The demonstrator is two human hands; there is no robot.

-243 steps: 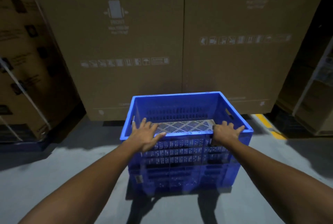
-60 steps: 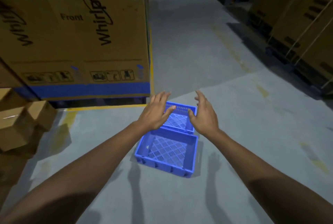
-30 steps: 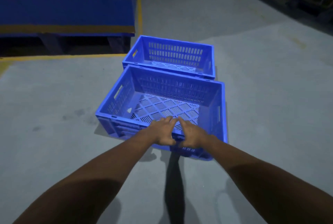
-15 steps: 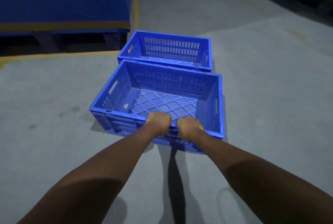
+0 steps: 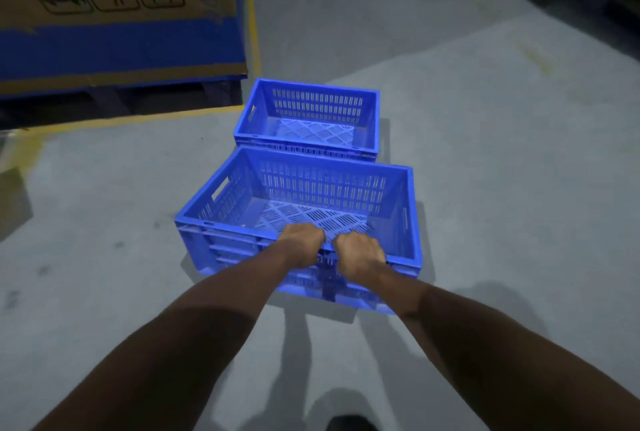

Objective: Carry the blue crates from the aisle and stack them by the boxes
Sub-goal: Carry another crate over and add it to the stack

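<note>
Floor (image 5: 485, 160): grey concrete is filling most of the view, with a yellow painted line (image 5: 131, 120) running along the base of the box and up past its right corner.
Cardboard box (image 5: 114, 8): large, brown with a blue band low on its face, is sitting at the upper left on a dark pallet (image 5: 114, 99); handling pictograms are showing on its front.
Near blue crate (image 5: 304, 209): empty, slotted walls and lattice bottom, is lying in the middle of the floor, its far wall just beside the other crate; whether it is resting on the floor or lifting off I cannot tell.
Far blue crate (image 5: 308, 119): empty too, is sitting on the floor right of the pallet's corner, beside the yellow line.
Left hand (image 5: 301, 247): is curling tight over the near rim of the near blue crate, clamped on it.
Right hand (image 5: 360, 254): is gripping the same rim just beside the left, fingers wrapped over the edge.
Shoe (image 5: 349, 423): a dark toe is showing at the bottom edge.
</note>
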